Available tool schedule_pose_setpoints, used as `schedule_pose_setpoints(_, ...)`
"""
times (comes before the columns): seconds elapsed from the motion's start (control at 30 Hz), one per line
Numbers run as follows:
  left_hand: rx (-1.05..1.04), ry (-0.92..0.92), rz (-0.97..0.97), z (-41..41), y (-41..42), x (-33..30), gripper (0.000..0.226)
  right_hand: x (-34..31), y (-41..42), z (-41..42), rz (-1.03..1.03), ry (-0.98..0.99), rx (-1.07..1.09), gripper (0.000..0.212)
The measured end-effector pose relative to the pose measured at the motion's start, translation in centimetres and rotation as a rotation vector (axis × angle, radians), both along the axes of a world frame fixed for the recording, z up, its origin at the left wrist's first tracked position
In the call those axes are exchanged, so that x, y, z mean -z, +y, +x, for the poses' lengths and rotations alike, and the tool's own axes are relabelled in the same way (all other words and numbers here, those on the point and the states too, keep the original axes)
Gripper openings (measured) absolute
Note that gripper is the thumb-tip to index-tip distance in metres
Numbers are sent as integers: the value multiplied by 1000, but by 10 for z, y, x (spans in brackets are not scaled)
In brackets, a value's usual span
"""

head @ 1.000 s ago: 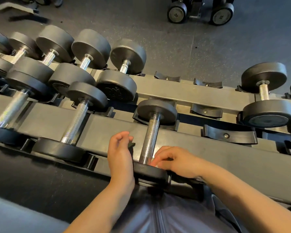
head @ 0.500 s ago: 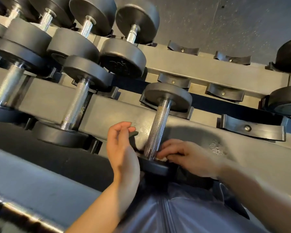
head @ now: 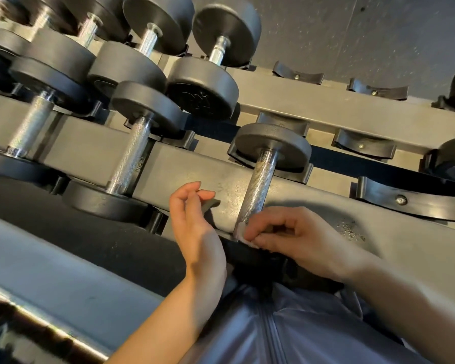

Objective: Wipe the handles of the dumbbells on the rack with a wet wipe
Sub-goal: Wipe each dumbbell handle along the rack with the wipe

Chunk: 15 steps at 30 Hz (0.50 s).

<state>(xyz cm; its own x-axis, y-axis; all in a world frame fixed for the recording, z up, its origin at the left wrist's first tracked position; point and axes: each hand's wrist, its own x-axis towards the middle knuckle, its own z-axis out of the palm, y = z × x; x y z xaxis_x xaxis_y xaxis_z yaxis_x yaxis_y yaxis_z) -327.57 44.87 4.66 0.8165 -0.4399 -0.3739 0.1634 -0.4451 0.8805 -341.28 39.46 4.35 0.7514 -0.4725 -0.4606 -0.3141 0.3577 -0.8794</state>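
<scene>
Pinch the wet wipe (head: 241,233) firmly in the right hand (head: 294,240) at the near end of the knurled handle (head: 258,189), wrap around, slide up toward the far weight plate (head: 272,145); keep the loosely curled, unoccupied left hand (head: 195,222) aside.

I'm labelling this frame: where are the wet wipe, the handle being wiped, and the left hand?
wet wipe (head: 241,233): head view, white edge below fingertips.
handle (head: 258,187): head view, knurled middle.
left hand (head: 195,227): head view, palm.

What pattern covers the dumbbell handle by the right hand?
Silver metal with fine cross-hatched knurling on the handle, seen in the head view.
</scene>
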Motion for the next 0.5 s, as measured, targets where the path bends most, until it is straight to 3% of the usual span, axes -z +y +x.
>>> schedule_pose_setpoints(0.13, -27, -33, -33, 0, -2, 2, 27, -7, -17, 29, -388, 129, -336, 25)
schedule_pose_setpoints(0.33, 1, -38, -51, -2, 1, 2, 26, -18, -49, 52, -613, 343, -1056, 55)
schedule_pose_setpoints(0.5, -40, 2, -53, -1, -1, 1, 27, -19, -47, 100, -625, 529, -1350, 12)
